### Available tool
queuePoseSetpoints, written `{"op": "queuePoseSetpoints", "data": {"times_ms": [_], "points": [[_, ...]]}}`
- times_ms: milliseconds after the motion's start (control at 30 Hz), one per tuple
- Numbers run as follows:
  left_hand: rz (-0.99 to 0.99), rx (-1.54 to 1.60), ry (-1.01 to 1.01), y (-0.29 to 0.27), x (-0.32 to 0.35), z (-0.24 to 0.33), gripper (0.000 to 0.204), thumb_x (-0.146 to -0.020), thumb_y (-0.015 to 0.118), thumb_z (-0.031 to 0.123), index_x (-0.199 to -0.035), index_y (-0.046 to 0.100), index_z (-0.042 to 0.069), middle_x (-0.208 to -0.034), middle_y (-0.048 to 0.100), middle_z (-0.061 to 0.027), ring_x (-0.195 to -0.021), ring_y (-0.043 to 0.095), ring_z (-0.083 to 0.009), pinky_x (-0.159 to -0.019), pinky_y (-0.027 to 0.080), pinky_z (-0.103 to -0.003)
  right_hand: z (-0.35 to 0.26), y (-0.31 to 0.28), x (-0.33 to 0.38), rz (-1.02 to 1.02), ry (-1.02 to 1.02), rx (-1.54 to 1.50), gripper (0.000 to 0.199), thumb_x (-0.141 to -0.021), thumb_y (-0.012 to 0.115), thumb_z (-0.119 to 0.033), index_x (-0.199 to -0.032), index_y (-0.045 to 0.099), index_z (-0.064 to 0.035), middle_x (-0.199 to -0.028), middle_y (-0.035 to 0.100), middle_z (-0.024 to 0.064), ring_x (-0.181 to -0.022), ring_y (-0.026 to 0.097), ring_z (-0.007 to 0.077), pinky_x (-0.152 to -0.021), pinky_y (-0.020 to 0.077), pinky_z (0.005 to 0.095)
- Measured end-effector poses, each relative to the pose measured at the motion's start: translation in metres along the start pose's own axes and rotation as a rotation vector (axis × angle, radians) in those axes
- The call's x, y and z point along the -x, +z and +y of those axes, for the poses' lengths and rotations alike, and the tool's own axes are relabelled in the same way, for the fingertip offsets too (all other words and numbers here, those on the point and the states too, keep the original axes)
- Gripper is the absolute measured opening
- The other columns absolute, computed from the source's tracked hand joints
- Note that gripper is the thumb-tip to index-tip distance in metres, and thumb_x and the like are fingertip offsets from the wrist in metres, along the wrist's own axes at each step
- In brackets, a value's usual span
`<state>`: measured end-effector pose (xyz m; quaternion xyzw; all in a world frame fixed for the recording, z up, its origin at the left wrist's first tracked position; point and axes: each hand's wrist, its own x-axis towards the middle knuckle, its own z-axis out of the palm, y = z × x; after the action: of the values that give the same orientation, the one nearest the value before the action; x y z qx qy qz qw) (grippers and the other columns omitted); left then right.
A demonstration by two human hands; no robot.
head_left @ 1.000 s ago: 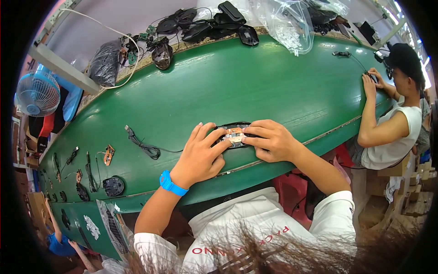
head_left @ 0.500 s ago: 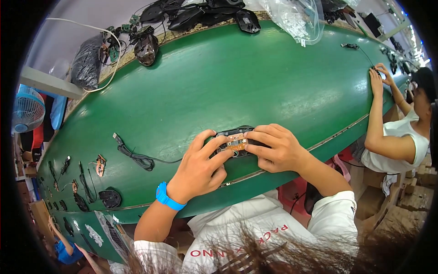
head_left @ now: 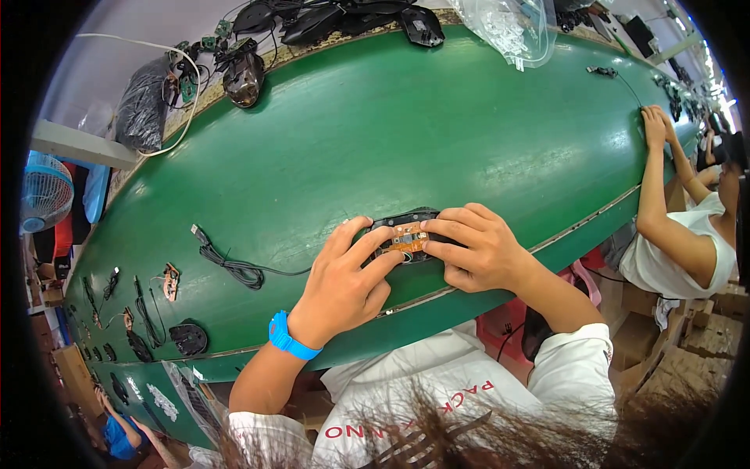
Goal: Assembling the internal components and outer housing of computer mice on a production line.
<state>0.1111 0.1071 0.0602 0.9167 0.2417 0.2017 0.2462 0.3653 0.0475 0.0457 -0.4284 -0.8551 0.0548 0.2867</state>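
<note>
1. Left hand [head_left: 348, 270], blue band [head_left: 291, 338] at wrist: fingers bent, pinching left end of open black mouse shell [head_left: 406, 216].
2. Right hand [head_left: 476, 246]: fingers bent, pinching the shell's right end.
3. Orange circuit board [head_left: 408, 238] in the shell, between both hands, near front edge of green table [head_left: 351, 141].
4. Coiled cable [head_left: 248, 273] left of left hand.
5. Far edge: dark mouse [head_left: 244, 80], clear bag [head_left: 512, 35] of white bits.
</note>
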Motion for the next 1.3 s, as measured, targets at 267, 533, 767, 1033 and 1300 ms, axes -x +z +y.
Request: {"op": "queuePoseSetpoints", "data": {"times_ms": [267,533,767,1033,1300], "points": [[0.009,-0.021,0.012,0.001,-0.004,0.001,0.041,-0.07,0.063,-0.002,-0.11,0.071,0.009,-0.125,0.062,-0.0109,-0.121,0.055,-0.0405,-0.1,0.05,-0.052,-0.001,0.001,-0.003,0.036,0.035,0.08,0.039,-0.065,0.069,-0.012,-0.105,0.071,-0.0117,-0.113,0.07,0.0055,-0.099,0.064,0.0271,-0.086,0.0513,0.044],[-0.001,-0.053,0.035,0.002,-0.009,-0.001,0.04,-0.07,0.065,0.0,-0.109,0.071,0.009,-0.124,0.062,-0.0102,-0.119,0.055,-0.0394,-0.1,0.048,-0.053,0.001,0.0,-0.001,0.013,0.07,0.074,0.039,-0.064,0.071,-0.016,-0.103,0.073,-0.0133,-0.107,0.069,0.0047,-0.102,0.064,0.0278,-0.094,0.05,0.0488],[-0.008,-0.055,0.04,0.0,-0.011,0.0,0.039,-0.071,0.066,0.001,-0.108,0.071,0.01,-0.126,0.062,-0.0099,-0.119,0.055,-0.0384,-0.102,0.047,-0.055,0.003,-0.007,0.005,0.003,0.05,-0.011,0.034,-0.063,0.072,-0.017,-0.097,0.075,-0.0126,-0.108,0.069,0.0047,-0.105,0.064,0.0282,-0.101,0.0482,0.0516],[-0.006,-0.051,0.033,0.002,-0.012,0.0,0.039,-0.072,0.065,0.001,-0.109,0.071,0.01,-0.127,0.062,-0.0101,-0.121,0.055,-0.0389,-0.103,0.046,-0.055,-0.001,-0.008,0.002,0.022,0.056,-0.071,0.035,-0.063,0.071,-0.019,-0.097,0.074,-0.0117,-0.109,0.068,0.0054,-0.106,0.062,0.0294,-0.1,0.0482,0.0519],[0.001,-0.048,0.026,0.003,-0.015,0.002,0.037,-0.073,0.067,0.002,-0.109,0.071,0.01,-0.126,0.062,-0.0095,-0.121,0.055,-0.0386,-0.102,0.048,-0.053,-0.006,-0.002,-0.009,0.0,0.101,-0.159,0.03,-0.064,0.072,-0.017,-0.093,0.069,-0.01,-0.099,0.059,0.0075,-0.103,0.057,0.0299,-0.099,0.0472,0.0496]]}}
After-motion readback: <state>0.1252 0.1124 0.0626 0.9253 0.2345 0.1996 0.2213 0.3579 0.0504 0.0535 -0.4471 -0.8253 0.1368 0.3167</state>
